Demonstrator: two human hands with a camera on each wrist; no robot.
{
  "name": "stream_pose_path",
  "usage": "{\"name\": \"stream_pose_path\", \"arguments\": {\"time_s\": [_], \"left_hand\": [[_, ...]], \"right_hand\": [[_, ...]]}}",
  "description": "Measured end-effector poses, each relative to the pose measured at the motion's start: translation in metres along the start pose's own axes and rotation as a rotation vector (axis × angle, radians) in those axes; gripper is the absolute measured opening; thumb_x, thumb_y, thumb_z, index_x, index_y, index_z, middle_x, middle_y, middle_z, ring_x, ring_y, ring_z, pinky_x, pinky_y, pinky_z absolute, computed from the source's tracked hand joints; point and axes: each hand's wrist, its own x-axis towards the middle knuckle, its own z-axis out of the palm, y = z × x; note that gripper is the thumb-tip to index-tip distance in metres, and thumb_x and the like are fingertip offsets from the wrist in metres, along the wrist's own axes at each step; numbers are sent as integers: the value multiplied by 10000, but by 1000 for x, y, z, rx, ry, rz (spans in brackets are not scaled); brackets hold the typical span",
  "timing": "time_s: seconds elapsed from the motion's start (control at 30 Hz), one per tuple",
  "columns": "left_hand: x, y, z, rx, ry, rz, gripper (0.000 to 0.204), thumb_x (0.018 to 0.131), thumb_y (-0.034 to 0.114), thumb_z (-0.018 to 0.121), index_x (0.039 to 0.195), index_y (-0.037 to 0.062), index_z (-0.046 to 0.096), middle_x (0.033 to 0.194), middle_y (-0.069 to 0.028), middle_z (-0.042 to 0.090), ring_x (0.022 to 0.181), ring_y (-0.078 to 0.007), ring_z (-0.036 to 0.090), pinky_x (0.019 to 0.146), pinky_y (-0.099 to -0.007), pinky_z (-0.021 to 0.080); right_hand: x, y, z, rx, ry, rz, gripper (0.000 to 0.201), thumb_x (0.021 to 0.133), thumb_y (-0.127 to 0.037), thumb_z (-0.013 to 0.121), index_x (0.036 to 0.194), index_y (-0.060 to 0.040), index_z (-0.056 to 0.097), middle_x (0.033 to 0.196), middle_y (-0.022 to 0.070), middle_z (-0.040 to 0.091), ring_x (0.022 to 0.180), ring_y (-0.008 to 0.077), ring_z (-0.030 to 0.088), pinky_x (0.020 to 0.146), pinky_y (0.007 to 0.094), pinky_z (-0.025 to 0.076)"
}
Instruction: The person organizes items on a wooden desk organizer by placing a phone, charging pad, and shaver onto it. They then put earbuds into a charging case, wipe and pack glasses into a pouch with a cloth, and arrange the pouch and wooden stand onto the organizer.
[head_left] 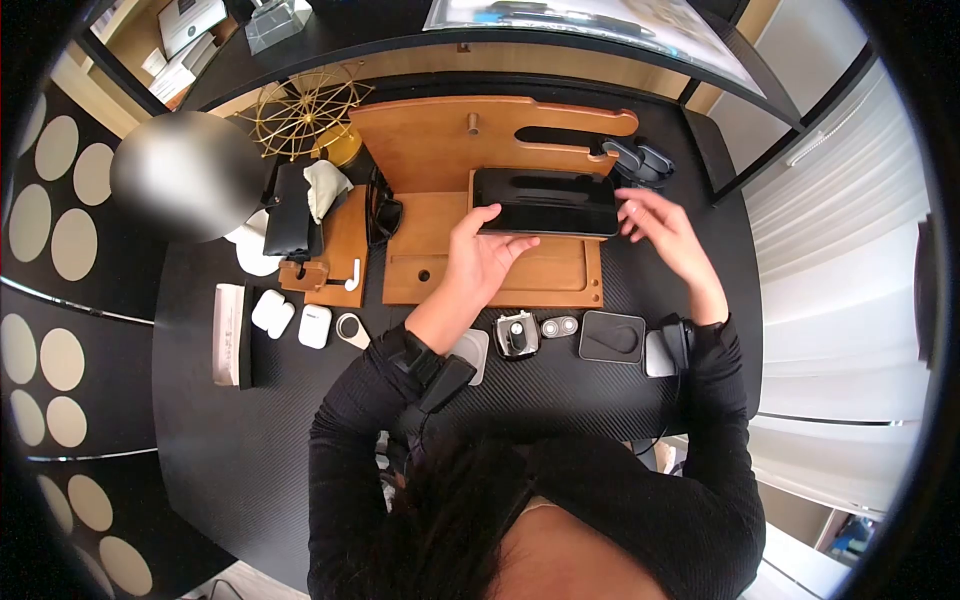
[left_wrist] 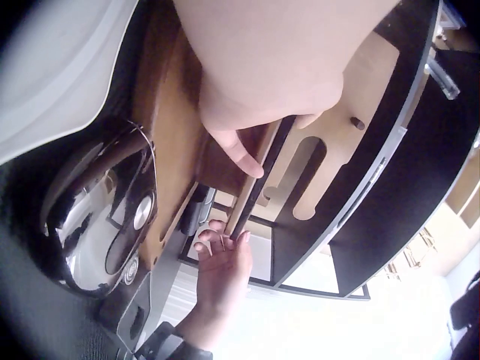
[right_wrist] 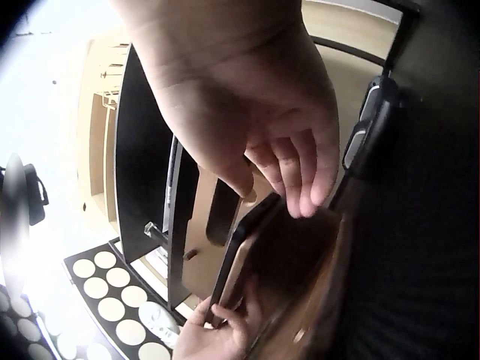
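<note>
A black phone [head_left: 545, 200] stands on its long edge, screen toward me, on the wooden docking stand [head_left: 440, 150]. My left hand [head_left: 498, 230] grips its lower left corner, thumb on the screen side and fingers behind. In the left wrist view the thumb [left_wrist: 241, 156] presses the phone's thin edge [left_wrist: 259, 184]. My right hand [head_left: 635, 215] is at the phone's right end, fingers relaxed and spread, fingertips at or just off that edge. In the right wrist view the right hand [right_wrist: 289, 191] hovers over the phone [right_wrist: 238, 259], and the left hand [right_wrist: 217, 326] holds its far end.
Along the front of the black desk [head_left: 560, 400] lie white earbud cases [head_left: 314, 326], a watch [head_left: 517, 335], a black square pad [head_left: 612, 336] and a boxed item [head_left: 232, 335]. Sunglasses [head_left: 383, 215], a black case [head_left: 290, 210] and a gold wire ornament [head_left: 300, 110] stand to the left.
</note>
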Motion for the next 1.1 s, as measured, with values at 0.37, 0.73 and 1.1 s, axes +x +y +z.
{"name": "stream_pose_path", "arguments": {"time_s": [0.37,0.73,1.1], "left_hand": [[7,-5,-16,-59,-145,9,254,850,102,577,1062,-38,575,1071,-178,645,989,-315,607,954,-443,482],[5,-12,-12,86,-161,79,201,803,-95,631,995,-34,638,1047,-102,669,997,-222,635,967,-375,489],[-2,-8,4,411,-236,-283,388,1005,319,486,1148,-30,578,1215,-156,610,1116,-260,594,990,-405,469]], "right_hand": [[22,25,-35,-870,97,-131,478,752,-174,755,1181,-12,618,1157,147,616,1119,322,548,986,400,431],[12,-13,-53,-120,307,-49,413,845,-175,747,1184,16,612,1001,29,627,963,135,581,871,280,449],[5,-46,-17,-145,-94,-256,446,847,-138,725,1239,13,574,1174,79,568,1083,171,560,901,306,473]]}}
